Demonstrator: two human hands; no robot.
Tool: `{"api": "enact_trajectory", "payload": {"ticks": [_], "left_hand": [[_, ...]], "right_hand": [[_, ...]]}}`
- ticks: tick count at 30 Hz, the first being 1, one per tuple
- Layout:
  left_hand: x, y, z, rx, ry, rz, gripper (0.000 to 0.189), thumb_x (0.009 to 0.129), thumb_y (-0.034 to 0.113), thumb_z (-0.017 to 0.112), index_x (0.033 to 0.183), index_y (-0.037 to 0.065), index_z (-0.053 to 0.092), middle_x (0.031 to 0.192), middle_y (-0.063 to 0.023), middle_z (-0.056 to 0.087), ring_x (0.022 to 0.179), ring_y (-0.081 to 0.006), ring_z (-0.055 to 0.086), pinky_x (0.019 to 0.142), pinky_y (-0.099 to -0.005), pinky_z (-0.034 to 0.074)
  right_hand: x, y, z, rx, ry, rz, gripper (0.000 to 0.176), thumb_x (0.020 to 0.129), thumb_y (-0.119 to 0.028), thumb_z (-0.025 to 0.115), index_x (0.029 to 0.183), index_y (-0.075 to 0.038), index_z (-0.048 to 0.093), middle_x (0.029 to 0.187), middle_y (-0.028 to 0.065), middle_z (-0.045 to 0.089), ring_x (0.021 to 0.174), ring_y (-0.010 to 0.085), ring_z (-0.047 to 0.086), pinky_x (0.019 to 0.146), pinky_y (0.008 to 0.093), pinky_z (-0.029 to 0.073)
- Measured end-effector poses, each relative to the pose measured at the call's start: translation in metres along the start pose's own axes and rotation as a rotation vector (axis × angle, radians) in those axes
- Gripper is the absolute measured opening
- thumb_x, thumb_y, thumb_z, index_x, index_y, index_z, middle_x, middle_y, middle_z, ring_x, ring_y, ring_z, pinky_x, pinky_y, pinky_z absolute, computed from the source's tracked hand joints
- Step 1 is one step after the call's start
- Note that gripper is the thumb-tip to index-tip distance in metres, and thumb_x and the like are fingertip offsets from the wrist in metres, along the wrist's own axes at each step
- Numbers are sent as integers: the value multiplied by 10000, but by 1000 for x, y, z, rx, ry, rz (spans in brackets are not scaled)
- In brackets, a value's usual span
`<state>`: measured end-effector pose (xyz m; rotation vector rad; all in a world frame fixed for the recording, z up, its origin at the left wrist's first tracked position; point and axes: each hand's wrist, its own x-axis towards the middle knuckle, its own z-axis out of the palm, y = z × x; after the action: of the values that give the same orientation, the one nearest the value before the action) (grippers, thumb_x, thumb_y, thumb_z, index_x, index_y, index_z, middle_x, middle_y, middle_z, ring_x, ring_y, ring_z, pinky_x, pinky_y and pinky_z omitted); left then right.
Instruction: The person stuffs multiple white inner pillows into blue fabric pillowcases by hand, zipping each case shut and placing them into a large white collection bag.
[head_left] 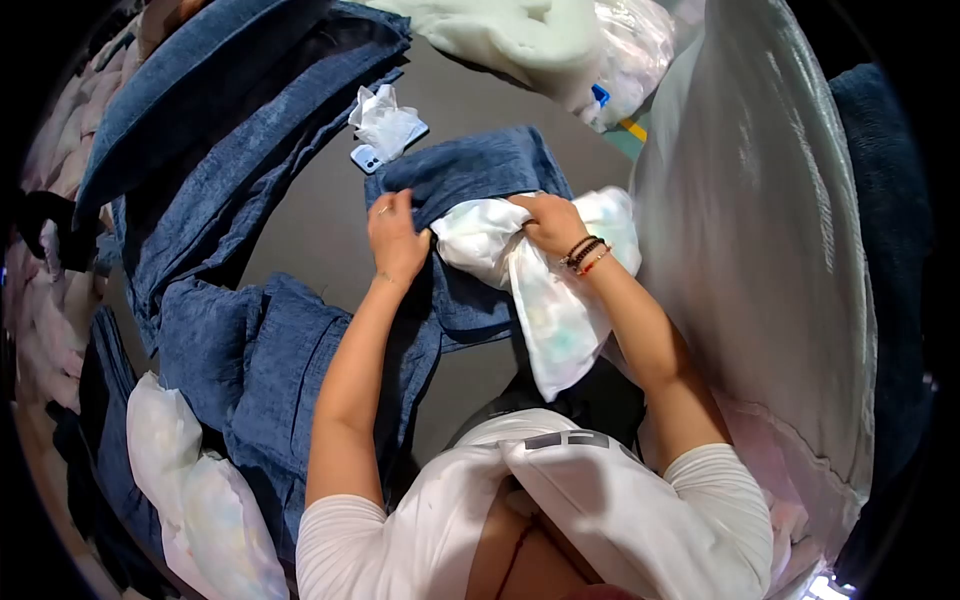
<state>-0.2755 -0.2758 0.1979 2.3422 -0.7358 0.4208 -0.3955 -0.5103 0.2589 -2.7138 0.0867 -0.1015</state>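
My right hand [550, 222], with beaded bracelets at its wrist, is closed on a white bag [560, 325] with soft, pale-coloured contents. The bag lies over a blue fabric cover [480, 168] on the grey surface and hangs down toward my lap. At the bag's left end is my left hand [397, 235], its thumb near the white material and its fingers bent over the edge of the blue fabric. Whether those fingers pinch anything is hidden.
A phone [367, 158] lies beyond my hands with crumpled white tissue [383, 122] on it. More blue fabric [250, 350] spreads at the left, near another white bag [205, 490]. A large whitish sack [755, 230] rises at the right. White fluffy filling [510, 35] sits at the back.
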Motion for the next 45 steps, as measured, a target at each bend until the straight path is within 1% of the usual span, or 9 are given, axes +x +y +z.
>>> {"api": "enact_trajectory", "payload": {"ticks": [5,12,14,20,21,25,31,42,45], "left_hand": [[-68,-3,37,-900,-121,-997,635,841,309,775,1239,-124,537,1180,-295,645,1050,-342,638,950,-391,473],[-107,71,-32,-837,107,-765,503,980,368,654,726,-51,540,629,-36,511,646,-124,395,569,-357,391],[-107,66,-38,-929,192,-729,404,986,298,638,816,-68,613,686,-89,628,655,-138,476,616,-369,441],[-128,96,-63,-665,-21,-523,420,987,263,626,733,-61,542,634,-238,505,571,-218,408,551,-407,391],[-135,100,-63,-641,-70,-442,464,993,267,623,690,-58,490,593,-218,421,595,-152,340,527,-392,350],[-135,98,-76,-681,-66,-472,481,985,281,630,677,-42,452,577,-199,404,579,-181,314,526,-389,348],[-50,79,-111,-309,-28,90,338,996,309,563,1082,-11,631,1148,-217,656,1069,-415,608,917,-466,489],[-41,21,-27,-394,-490,-40,1089,771,524,739,1588,58,192,1643,-263,90,1533,-386,78,1228,-477,-6],[-27,76,-56,-216,-278,185,828,690,143,705,1471,76,437,1474,-313,356,1399,-464,315,1176,-515,240]], "right_hand": [[7,-23,-3,33,52,125,383,799,-126,568,1146,-193,717,1033,173,712,983,373,662,874,460,520],[-27,-59,18,-92,310,-6,312,852,-226,661,1136,-98,663,1060,284,654,955,439,627,877,475,501],[-53,-92,24,-56,316,-475,373,853,-221,664,1181,-43,647,1324,318,537,1257,441,513,1065,489,416],[-41,-101,81,-383,22,-502,442,827,-320,636,1038,68,654,1420,324,441,1362,524,361,1155,561,266],[-7,-136,44,-696,-624,-281,482,867,-357,592,1159,21,661,1485,279,417,1417,470,319,1189,518,219],[58,-74,133,-71,-453,-245,569,861,-314,621,1355,-34,574,1554,198,382,1467,379,283,1216,464,200],[32,-60,130,28,-574,-325,624,851,-291,640,1414,-48,524,1567,173,375,1471,351,287,1224,441,195],[-47,-84,-46,64,-633,-186,345,877,-177,590,1176,-22,665,1255,180,642,1176,317,589,974,431,462],[-10,-2,-26,185,214,-220,389,896,-258,596,1218,-45,649,1239,190,649,1115,365,625,971,439,482]]}}
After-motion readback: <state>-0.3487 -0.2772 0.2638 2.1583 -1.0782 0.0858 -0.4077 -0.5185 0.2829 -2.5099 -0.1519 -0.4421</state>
